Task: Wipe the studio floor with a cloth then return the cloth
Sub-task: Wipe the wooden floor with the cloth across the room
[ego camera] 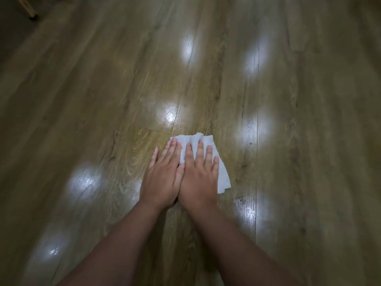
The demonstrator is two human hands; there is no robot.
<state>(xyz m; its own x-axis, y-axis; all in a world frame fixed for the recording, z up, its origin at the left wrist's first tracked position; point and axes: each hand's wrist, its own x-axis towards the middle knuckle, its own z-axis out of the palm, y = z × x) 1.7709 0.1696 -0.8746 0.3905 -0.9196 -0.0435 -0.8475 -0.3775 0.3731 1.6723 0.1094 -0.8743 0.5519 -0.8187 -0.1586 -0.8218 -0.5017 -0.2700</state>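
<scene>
Two hands: left hand (162,178), right hand (199,178) flat | cloth (223,174) mostly covered

Cloth (221,172): mostly hidden under left hand (162,178) and right hand (199,178); only far edge and 3 o'clock side show. 
Forearms: cut off at bottom edge. 
Wooden leg (31,10), 10 o'clock corner: cut off by top edge; what it belongs to unclear. 
Pale scrap at top edge, 11 o'clock: too little shown to identify. 
Floor (309,141): blurred toward edges.
</scene>
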